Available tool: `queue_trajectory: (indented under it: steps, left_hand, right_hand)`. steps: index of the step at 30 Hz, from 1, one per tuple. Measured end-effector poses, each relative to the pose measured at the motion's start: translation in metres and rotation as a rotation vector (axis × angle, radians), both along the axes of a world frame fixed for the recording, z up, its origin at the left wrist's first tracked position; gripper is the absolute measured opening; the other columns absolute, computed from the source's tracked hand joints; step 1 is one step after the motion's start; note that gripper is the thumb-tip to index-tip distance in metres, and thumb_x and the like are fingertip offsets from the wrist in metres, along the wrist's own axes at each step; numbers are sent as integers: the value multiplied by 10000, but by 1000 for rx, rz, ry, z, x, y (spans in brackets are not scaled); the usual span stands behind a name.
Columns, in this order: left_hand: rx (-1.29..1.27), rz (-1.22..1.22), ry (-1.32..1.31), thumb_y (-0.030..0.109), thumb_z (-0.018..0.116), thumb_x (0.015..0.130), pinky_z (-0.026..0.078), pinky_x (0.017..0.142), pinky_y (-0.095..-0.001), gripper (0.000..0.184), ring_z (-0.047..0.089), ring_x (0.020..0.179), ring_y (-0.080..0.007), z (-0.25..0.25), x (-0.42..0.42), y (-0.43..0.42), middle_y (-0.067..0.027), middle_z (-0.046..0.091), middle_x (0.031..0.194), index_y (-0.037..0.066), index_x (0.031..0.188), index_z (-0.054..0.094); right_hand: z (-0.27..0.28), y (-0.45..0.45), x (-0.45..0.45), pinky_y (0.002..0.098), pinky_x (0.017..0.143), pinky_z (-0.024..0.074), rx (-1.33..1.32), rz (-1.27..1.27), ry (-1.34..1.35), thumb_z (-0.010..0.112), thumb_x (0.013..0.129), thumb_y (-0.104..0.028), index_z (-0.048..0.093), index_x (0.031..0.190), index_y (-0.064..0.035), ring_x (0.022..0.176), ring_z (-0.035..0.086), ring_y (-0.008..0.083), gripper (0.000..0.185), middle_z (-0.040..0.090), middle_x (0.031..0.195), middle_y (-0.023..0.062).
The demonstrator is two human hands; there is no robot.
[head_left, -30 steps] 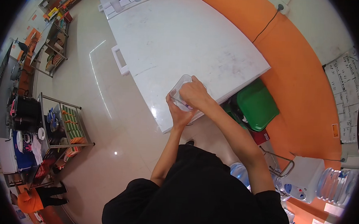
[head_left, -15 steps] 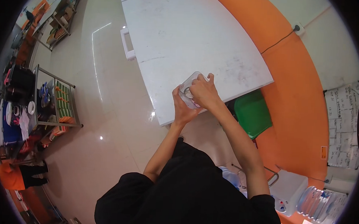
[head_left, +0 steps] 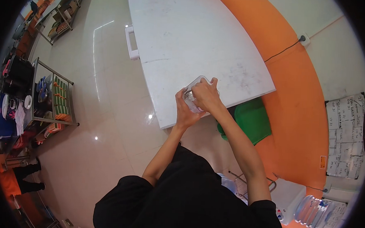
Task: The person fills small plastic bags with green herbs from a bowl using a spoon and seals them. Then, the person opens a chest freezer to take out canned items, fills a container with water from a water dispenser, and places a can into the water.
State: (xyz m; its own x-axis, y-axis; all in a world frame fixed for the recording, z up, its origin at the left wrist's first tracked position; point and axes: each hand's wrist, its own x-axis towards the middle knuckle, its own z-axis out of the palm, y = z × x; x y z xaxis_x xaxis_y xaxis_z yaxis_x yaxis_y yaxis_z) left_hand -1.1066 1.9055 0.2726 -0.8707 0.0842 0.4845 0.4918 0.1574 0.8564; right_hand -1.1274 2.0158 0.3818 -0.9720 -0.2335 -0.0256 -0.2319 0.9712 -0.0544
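A clear plastic container (head_left: 200,79) is at the near end of a white chest freezer lid (head_left: 186,36). Around the container's left side and bottom wraps my left hand (head_left: 185,111), its fingers closed on it. My right hand (head_left: 206,95) reaches into the container's opening, its fingers bent; their tips are hidden inside, so what they grip cannot be made out. Something pale and shiny shows in the container beside my right fingers.
A green plastic lid or bin (head_left: 252,120) stands right of the freezer by the orange wall. A metal rack (head_left: 54,121) with stacked boxes is at the left. A person in orange (head_left: 9,180) stands at the lower left. Water bottles (head_left: 313,212) lie at the lower right.
The view has shifted, so the rack and the person sit further left. My right hand has moved slightly within the container; my left hand keeps its hold.
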Motion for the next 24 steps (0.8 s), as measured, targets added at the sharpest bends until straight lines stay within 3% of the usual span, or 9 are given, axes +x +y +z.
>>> queue_trajectory:
  steps: [5, 8, 11, 17, 20, 24]
  left_hand:
    - [-4, -3, -24, 277, 980, 545, 405, 1032, -452, 1182, 461, 1218, -346, 4, 0, 0, -194, 404, 1299, -39, 1415, 246]
    - [-11, -25, -25, 280, 982, 539, 404, 1040, -452, 1184, 456, 1228, -348, 3, 1, -2, -195, 398, 1308, -44, 1414, 253]
    - [-23, -25, -19, 278, 983, 535, 401, 1050, -452, 1183, 448, 1243, -350, 2, -1, -1, -199, 393, 1318, -49, 1413, 260]
    - [-25, -33, -15, 244, 966, 550, 396, 1060, -461, 1157, 438, 1258, -361, 1, -1, -1, -208, 385, 1328, -50, 1416, 257]
    - [-24, -33, -13, 227, 955, 558, 395, 1060, -467, 1140, 436, 1257, -369, 4, -1, -2, -211, 384, 1326, -48, 1416, 256]
    - [-17, -43, -28, 225, 948, 564, 395, 1057, -471, 1132, 425, 1263, -376, 6, 0, -2, -212, 377, 1328, -40, 1417, 254]
  right_hand:
    - [1, -2, -2, 561, 939, 321, 44, -50, -115, 742, 702, -132, 715, 790, -121, 1049, 576, 237, 93, 696, 870, 31]
    - [-1, -3, -5, 571, 935, 317, 19, -55, -103, 746, 696, -134, 712, 788, -119, 1047, 576, 240, 100, 694, 860, 33]
    - [-10, -2, -5, 526, 891, 323, -21, -10, 20, 765, 653, -145, 710, 754, -84, 952, 597, 281, 130, 668, 736, 91]
    - [-10, 1, -6, 535, 899, 322, 13, 5, -3, 754, 641, -121, 680, 739, -79, 956, 598, 283, 130, 661, 739, 98]
    - [-2, 0, -7, 564, 925, 327, 92, -3, -67, 740, 668, -120, 692, 876, -81, 1024, 593, 252, 217, 687, 866, 70]
    - [-1, 6, -5, 548, 935, 339, 132, 66, -16, 779, 659, -187, 666, 937, -50, 1017, 596, 255, 330, 675, 873, 85]
